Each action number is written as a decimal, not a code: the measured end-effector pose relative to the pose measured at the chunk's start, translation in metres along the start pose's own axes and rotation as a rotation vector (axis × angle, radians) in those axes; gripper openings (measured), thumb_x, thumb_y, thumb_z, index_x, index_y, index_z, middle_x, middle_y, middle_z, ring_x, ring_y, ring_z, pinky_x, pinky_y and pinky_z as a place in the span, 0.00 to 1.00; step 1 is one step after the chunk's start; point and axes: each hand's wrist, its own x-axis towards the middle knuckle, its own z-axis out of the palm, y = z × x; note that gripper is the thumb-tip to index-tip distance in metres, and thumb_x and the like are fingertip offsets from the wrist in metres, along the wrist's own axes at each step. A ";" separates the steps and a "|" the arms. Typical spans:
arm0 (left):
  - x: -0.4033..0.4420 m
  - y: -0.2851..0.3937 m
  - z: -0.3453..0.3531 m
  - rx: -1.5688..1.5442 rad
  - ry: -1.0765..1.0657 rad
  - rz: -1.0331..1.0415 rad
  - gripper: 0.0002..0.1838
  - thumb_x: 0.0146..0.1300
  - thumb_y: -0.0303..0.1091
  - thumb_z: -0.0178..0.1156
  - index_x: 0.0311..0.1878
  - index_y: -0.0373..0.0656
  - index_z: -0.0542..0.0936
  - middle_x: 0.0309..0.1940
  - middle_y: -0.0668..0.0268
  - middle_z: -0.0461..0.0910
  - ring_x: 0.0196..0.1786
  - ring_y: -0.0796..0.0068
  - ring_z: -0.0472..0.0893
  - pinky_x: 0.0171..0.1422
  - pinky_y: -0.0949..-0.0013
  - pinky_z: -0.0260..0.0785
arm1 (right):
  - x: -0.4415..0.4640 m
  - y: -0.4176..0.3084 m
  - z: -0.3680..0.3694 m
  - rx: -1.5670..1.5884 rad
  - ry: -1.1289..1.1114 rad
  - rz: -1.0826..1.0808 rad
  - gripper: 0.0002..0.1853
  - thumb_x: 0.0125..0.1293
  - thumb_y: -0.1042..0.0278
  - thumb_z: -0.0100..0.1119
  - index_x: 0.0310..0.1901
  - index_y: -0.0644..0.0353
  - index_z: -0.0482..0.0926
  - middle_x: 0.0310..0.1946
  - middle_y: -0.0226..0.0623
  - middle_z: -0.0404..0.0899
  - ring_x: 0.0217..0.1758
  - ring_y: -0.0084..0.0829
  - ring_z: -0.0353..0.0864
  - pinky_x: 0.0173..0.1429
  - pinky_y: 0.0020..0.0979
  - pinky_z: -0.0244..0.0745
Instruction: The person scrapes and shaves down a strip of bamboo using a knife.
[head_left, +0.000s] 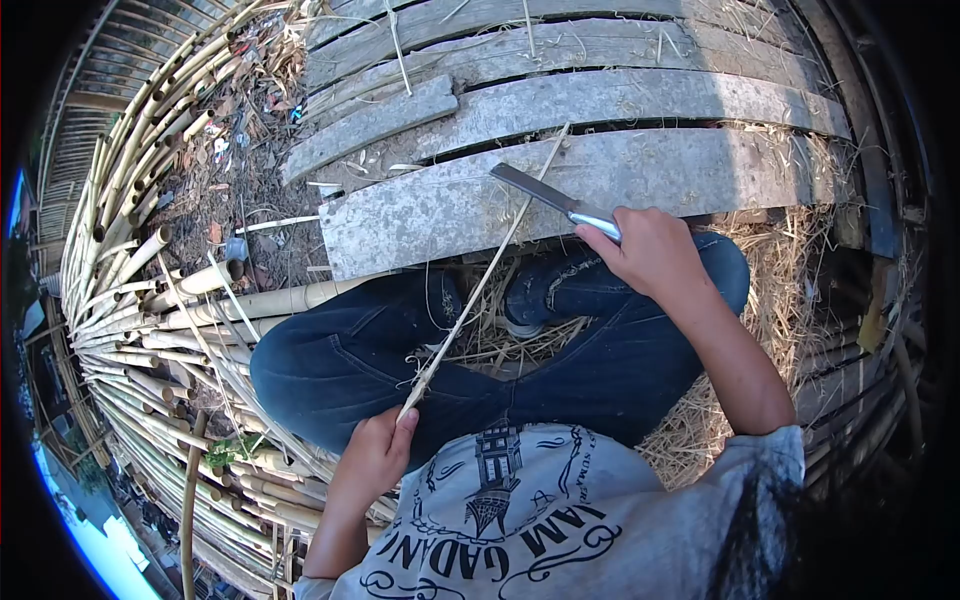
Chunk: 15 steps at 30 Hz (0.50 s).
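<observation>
A thin bamboo strip (pixel 484 282) runs from my left hand (pixel 378 450) up over my crossed legs to the grey planks. My left hand is closed round its lower end, where frayed fibres curl. My right hand (pixel 655 250) is wrapped round the pale handle of a knife (pixel 540 187). The knife's long, dark blade points up and left and crosses the strip near its upper end, above the nearest plank (pixel 420 222). Whether the blade touches the strip, I cannot tell.
Cut bamboo poles (pixel 210 290) fan out on the left. A short loose board (pixel 370 128) lies on the planks. Shavings (pixel 770 300) cover the ground at the right and beneath my legs (pixel 620 350). A small cup (pixel 235 248) sits on the dirt.
</observation>
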 end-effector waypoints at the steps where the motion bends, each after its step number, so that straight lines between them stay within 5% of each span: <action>1: 0.001 -0.001 0.000 0.001 -0.006 0.002 0.20 0.77 0.41 0.48 0.35 0.32 0.74 0.22 0.43 0.72 0.31 0.33 0.71 0.34 0.52 0.66 | 0.003 0.005 0.001 0.002 -0.001 0.006 0.37 0.69 0.33 0.50 0.27 0.67 0.84 0.24 0.54 0.82 0.31 0.54 0.84 0.38 0.49 0.79; 3: 0.001 0.007 -0.003 0.003 -0.031 -0.026 0.20 0.77 0.41 0.48 0.35 0.32 0.74 0.22 0.43 0.72 0.32 0.33 0.72 0.34 0.52 0.66 | 0.017 0.027 0.002 0.068 0.156 0.127 0.37 0.69 0.33 0.50 0.27 0.66 0.84 0.24 0.55 0.82 0.31 0.55 0.84 0.39 0.50 0.79; 8: 0.000 0.002 -0.002 0.006 -0.017 -0.017 0.20 0.77 0.41 0.48 0.35 0.33 0.74 0.22 0.43 0.72 0.31 0.33 0.71 0.34 0.52 0.65 | 0.007 0.010 -0.004 0.039 -0.010 0.015 0.36 0.69 0.34 0.50 0.28 0.68 0.84 0.25 0.56 0.82 0.32 0.55 0.84 0.39 0.49 0.79; 12: 0.001 0.006 -0.002 -0.005 -0.038 -0.029 0.20 0.77 0.41 0.48 0.35 0.33 0.74 0.21 0.44 0.72 0.30 0.34 0.71 0.33 0.52 0.65 | 0.027 0.040 -0.001 0.069 0.145 0.184 0.36 0.68 0.33 0.51 0.28 0.67 0.84 0.24 0.55 0.82 0.31 0.55 0.84 0.39 0.49 0.79; 15: 0.001 0.003 0.000 -0.004 -0.017 -0.044 0.20 0.77 0.41 0.48 0.35 0.33 0.74 0.21 0.44 0.71 0.29 0.35 0.71 0.33 0.52 0.65 | 0.013 0.022 -0.002 0.030 0.111 0.037 0.36 0.68 0.33 0.51 0.28 0.67 0.84 0.23 0.54 0.82 0.30 0.54 0.84 0.38 0.49 0.79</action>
